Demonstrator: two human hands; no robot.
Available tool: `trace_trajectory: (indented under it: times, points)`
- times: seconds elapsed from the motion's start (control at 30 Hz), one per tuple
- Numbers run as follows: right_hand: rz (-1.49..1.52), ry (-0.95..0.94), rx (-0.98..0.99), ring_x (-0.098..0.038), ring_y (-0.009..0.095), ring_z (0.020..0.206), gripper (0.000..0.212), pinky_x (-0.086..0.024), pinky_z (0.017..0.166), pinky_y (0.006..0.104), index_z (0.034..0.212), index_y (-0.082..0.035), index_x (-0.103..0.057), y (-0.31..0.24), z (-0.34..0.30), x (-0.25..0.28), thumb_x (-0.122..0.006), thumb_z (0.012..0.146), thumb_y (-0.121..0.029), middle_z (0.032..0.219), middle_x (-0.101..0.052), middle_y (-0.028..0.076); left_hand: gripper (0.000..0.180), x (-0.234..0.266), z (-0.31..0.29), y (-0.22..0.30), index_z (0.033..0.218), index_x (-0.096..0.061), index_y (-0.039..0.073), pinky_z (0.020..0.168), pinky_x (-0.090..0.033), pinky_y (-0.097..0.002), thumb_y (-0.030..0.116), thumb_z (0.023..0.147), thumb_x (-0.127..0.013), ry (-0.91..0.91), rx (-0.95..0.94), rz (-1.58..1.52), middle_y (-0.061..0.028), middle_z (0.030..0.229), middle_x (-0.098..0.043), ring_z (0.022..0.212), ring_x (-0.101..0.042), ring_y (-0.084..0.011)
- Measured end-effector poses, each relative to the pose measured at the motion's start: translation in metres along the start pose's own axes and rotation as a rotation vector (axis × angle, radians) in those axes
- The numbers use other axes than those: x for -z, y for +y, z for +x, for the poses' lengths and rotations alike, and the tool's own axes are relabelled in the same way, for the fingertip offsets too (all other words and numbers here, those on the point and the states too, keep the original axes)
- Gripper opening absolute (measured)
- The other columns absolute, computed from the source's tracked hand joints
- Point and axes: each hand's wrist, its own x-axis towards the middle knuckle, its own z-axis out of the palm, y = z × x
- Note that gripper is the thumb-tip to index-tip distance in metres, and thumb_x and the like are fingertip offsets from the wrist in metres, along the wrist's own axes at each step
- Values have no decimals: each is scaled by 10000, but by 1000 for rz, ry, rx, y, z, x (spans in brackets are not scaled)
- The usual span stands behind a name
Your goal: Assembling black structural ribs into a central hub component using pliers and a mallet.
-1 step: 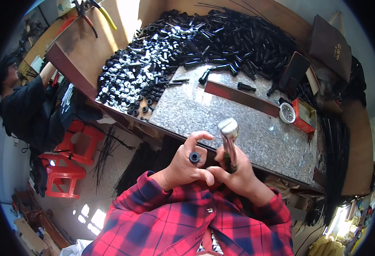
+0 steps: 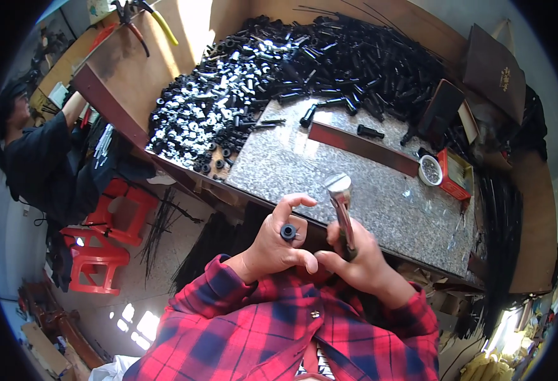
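My left hand (image 2: 283, 244) is near the table's front edge, its lower fingers curled round a small black tube (image 2: 288, 232). The tube's round, hollow end points up at me. The index finger and thumb of that hand stand apart. Close by on the right, my right hand (image 2: 358, 257) is closed round the handle of a hammer (image 2: 339, 185), its shiny metal head raised above the stone tabletop (image 2: 272, 165). The lower handle is hidden by my fingers and slightly blurred.
A large heap of black tubular parts (image 2: 355, 63) fills the back. A flat metal bar (image 2: 361, 149) crosses the tabletop, near a white cup (image 2: 430, 170) and red box (image 2: 454, 178). Pliers (image 2: 130, 25) hang at left. Another person (image 2: 38, 152) sits beyond red stools (image 2: 101, 263).
The hammer and my right hand have shifted slightly, the hammer tilting a little to the left. My left hand stays nearly still with the tube. The whole view has moved a bit.
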Motion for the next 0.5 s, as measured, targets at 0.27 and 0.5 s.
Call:
trace_trajectory:
  times: [0.27,0.5]
  points:
    - [-433,-14,125,-575,287,629,579,-455,575,380,1232,-57,-531,-10,-31,42,-749,696,-73,743,-553,95,971,20,2,11,1250,-343,35,488,-271,-194,450,524,-836,113,47,-140,80,558,-347,501,-363,-21]
    - [-843,-19,160,-488,230,503,576,-396,460,368,1300,-155,-540,-20,-30,37,-716,752,-166,646,-423,68,863,12,9,18,1198,-449,66,526,-308,-177,311,521,-924,22,72,63,81,607,-451,593,-409,-4]
